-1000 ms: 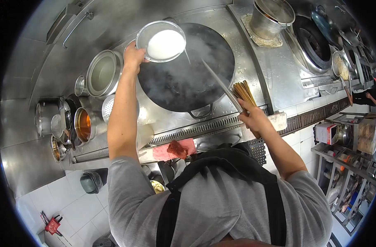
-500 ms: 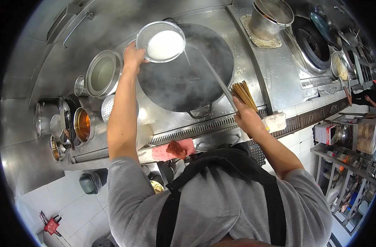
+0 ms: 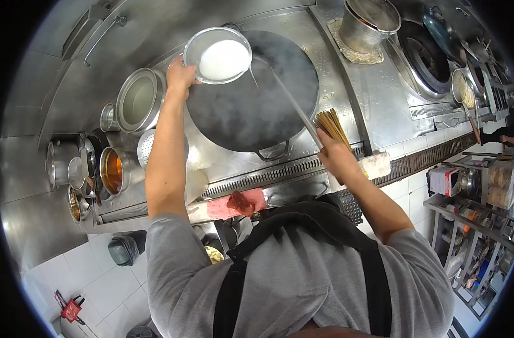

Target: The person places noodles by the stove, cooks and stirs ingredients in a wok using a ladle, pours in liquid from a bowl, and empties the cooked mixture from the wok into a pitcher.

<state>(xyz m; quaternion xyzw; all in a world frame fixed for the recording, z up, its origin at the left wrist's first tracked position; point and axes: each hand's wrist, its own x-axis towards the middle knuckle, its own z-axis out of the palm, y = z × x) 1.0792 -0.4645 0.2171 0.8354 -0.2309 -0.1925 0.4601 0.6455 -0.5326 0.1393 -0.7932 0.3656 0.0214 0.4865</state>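
My left hand (image 3: pixel 181 77) grips the rim of a tilted metal bowl (image 3: pixel 190 53) above a large black wok (image 3: pixel 251 121). White liquid (image 3: pixel 225 59) lies in the bowl, and a thin stream of it runs off the right side toward the wok. Steam blurs the wok's contents. My right hand (image 3: pixel 338 156) is closed around the handle of a long metal ladle (image 3: pixel 295 104), which slants over the wok; its far end is faint in the steam beside the bowl. Right by that hand stands a bamboo wok brush (image 3: pixel 332 126).
To the left stand a large pot (image 3: pixel 137 100), a pot of orange liquid (image 3: pixel 112 169) and a perforated skimmer (image 3: pixel 146 147). A dark red cloth (image 3: pixel 241 204) lies along the front edge. Back right is a lidded pot (image 3: pixel 363 34); another person's arm (image 3: pixel 507 139) shows far right.
Both hands keep their grips and nearly the same places. The stream still falls from the bowl. The whole view has shifted very slightly, and the steam over the wok has drifted.
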